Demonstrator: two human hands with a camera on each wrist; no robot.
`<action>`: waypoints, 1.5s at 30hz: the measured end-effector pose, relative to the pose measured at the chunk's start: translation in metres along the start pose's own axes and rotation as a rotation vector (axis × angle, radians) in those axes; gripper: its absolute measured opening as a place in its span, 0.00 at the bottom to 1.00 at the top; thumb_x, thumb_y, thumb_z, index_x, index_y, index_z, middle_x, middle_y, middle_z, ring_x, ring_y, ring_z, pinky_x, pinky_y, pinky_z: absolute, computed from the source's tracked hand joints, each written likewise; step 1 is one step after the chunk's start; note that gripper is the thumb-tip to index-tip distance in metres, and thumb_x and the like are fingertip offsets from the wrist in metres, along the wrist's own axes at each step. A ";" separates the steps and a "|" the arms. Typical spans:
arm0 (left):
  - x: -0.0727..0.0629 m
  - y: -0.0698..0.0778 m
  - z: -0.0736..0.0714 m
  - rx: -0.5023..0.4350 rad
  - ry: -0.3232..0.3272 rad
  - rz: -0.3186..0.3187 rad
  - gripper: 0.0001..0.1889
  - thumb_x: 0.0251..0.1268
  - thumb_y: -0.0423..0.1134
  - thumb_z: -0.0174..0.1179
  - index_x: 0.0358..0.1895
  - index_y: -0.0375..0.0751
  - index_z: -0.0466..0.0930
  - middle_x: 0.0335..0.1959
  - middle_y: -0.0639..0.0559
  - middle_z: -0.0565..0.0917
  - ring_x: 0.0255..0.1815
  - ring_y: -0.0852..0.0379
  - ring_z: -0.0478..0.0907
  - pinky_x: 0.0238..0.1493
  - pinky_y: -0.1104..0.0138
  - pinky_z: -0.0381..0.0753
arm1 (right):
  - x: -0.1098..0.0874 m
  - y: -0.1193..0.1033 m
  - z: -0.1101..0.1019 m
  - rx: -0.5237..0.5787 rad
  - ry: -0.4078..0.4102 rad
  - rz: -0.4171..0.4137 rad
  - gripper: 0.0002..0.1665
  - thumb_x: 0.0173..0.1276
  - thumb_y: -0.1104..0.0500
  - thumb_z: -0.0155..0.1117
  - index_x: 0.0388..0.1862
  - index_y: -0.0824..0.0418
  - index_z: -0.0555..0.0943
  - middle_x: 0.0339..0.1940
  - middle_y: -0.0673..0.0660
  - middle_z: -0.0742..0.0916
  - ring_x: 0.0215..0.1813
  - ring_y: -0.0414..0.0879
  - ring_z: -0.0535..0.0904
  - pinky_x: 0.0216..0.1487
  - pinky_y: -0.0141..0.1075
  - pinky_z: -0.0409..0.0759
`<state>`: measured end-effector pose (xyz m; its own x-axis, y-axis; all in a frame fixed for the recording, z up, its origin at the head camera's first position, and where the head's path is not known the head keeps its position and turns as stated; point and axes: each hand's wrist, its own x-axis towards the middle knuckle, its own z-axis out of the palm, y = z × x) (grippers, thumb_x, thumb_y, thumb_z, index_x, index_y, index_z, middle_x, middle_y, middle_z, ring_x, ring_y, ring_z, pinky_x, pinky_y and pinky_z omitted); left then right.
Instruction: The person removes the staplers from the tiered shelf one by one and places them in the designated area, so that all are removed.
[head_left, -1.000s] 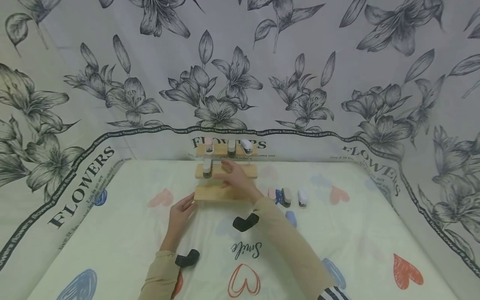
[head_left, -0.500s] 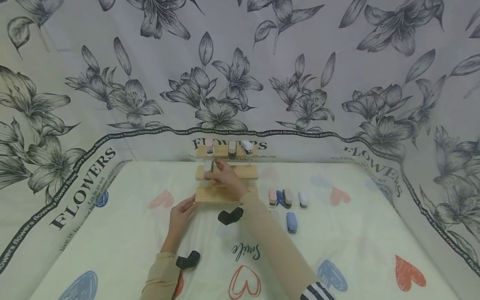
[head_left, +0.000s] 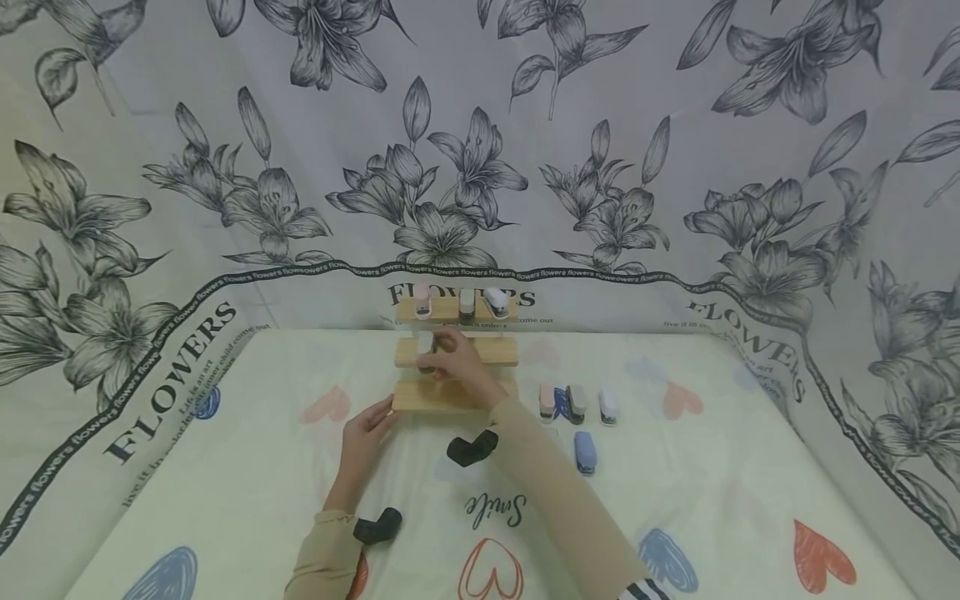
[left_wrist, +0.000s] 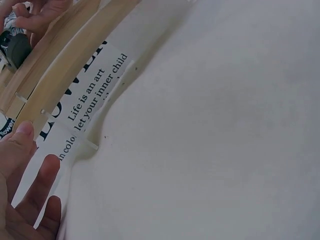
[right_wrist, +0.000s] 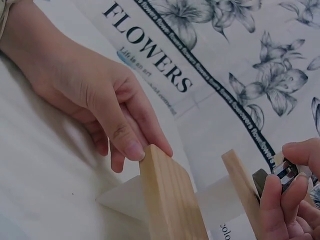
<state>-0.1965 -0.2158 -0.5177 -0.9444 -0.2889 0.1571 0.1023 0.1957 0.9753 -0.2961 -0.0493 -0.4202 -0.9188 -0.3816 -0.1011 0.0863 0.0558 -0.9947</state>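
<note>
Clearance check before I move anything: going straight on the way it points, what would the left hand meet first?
The left end of the bottom shelf. The left hand has its thumb against that end, so there seems to be no gap; depth past it is hard to judge.

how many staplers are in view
8 visible: three staplers on the top board, one stapler in the right hand at the middle board, four staplers on the table. The right sleeve may hide more.

Indoors, booth-like; floral backdrop [head_left: 615,75], heart-print cloth [head_left: 247,467]
</note>
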 end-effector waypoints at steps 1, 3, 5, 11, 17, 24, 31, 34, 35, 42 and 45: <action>0.000 0.001 0.000 0.001 0.001 0.003 0.19 0.55 0.36 0.62 0.51 0.36 0.76 0.51 0.47 0.77 0.53 0.56 0.72 0.48 0.74 0.72 | -0.002 0.000 -0.001 0.010 -0.006 -0.009 0.41 0.48 0.61 0.72 0.62 0.59 0.66 0.65 0.57 0.66 0.23 0.42 0.75 0.34 0.35 0.80; 0.000 0.001 0.001 0.001 0.000 0.006 0.19 0.55 0.35 0.62 0.51 0.36 0.75 0.51 0.46 0.77 0.53 0.55 0.72 0.47 0.75 0.72 | -0.007 -0.001 -0.005 0.030 -0.029 -0.026 0.40 0.49 0.61 0.71 0.62 0.59 0.66 0.65 0.57 0.66 0.25 0.42 0.73 0.35 0.35 0.80; 0.000 0.002 0.001 -0.005 -0.005 0.009 0.19 0.55 0.34 0.62 0.51 0.35 0.75 0.51 0.46 0.76 0.53 0.54 0.72 0.47 0.75 0.72 | -0.013 -0.003 -0.009 0.036 -0.051 -0.038 0.38 0.50 0.62 0.70 0.62 0.57 0.67 0.65 0.56 0.67 0.30 0.41 0.74 0.35 0.35 0.80; 0.002 0.002 0.002 0.006 -0.003 0.023 0.20 0.55 0.35 0.63 0.51 0.33 0.75 0.51 0.44 0.76 0.52 0.52 0.73 0.45 0.76 0.72 | -0.037 -0.011 -0.026 -0.063 -0.094 -0.083 0.36 0.54 0.61 0.68 0.63 0.50 0.68 0.64 0.52 0.67 0.36 0.51 0.79 0.34 0.36 0.80; 0.003 0.002 0.002 0.027 0.001 0.030 0.20 0.54 0.36 0.63 0.51 0.34 0.75 0.51 0.44 0.76 0.52 0.52 0.73 0.46 0.75 0.72 | -0.053 -0.010 -0.042 -0.105 -0.107 -0.117 0.39 0.51 0.60 0.70 0.63 0.51 0.68 0.65 0.53 0.67 0.27 0.48 0.78 0.29 0.37 0.79; 0.003 0.003 0.005 0.007 -0.005 0.025 0.19 0.55 0.35 0.62 0.51 0.34 0.75 0.51 0.44 0.76 0.52 0.52 0.73 0.46 0.76 0.72 | -0.072 -0.004 -0.064 -0.140 -0.109 -0.068 0.40 0.50 0.60 0.69 0.64 0.53 0.67 0.63 0.53 0.69 0.29 0.46 0.76 0.28 0.37 0.78; 0.002 0.001 0.006 0.007 -0.010 0.004 0.21 0.55 0.41 0.62 0.52 0.35 0.75 0.51 0.45 0.76 0.52 0.53 0.73 0.47 0.74 0.72 | -0.096 0.006 -0.096 -0.204 -0.081 -0.012 0.42 0.49 0.55 0.70 0.65 0.51 0.65 0.64 0.53 0.67 0.31 0.55 0.76 0.28 0.37 0.78; 0.002 0.001 0.007 0.005 -0.020 -0.008 0.23 0.56 0.44 0.61 0.52 0.36 0.74 0.51 0.46 0.77 0.51 0.55 0.74 0.46 0.74 0.73 | -0.107 0.009 -0.114 -0.198 -0.072 0.007 0.42 0.48 0.57 0.71 0.64 0.52 0.66 0.65 0.56 0.65 0.28 0.54 0.76 0.27 0.38 0.78; 0.001 0.001 0.007 -0.009 -0.022 -0.005 0.22 0.56 0.44 0.61 0.52 0.35 0.74 0.50 0.45 0.77 0.50 0.54 0.74 0.46 0.74 0.73 | -0.111 0.010 -0.120 -0.203 -0.075 0.010 0.41 0.49 0.58 0.71 0.63 0.53 0.66 0.65 0.57 0.65 0.26 0.53 0.76 0.27 0.39 0.78; 0.001 -0.002 0.001 -0.009 -0.015 0.027 0.23 0.56 0.46 0.61 0.52 0.36 0.75 0.50 0.45 0.77 0.48 0.55 0.76 0.45 0.75 0.74 | -0.132 0.002 -0.146 -0.217 -0.116 0.015 0.40 0.52 0.63 0.69 0.64 0.56 0.65 0.67 0.63 0.61 0.28 0.54 0.75 0.29 0.49 0.77; 0.001 -0.005 0.000 -0.012 -0.022 0.022 0.24 0.55 0.48 0.61 0.52 0.36 0.74 0.50 0.45 0.77 0.49 0.56 0.75 0.45 0.75 0.73 | -0.145 -0.006 -0.150 -0.210 -0.123 0.009 0.39 0.54 0.66 0.67 0.64 0.60 0.63 0.67 0.65 0.59 0.29 0.53 0.75 0.29 0.46 0.78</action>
<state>-0.1982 -0.2170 -0.5229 -0.9487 -0.2636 0.1749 0.1267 0.1899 0.9736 -0.2209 0.1444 -0.3970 -0.8633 -0.4890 -0.1247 0.0009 0.2457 -0.9693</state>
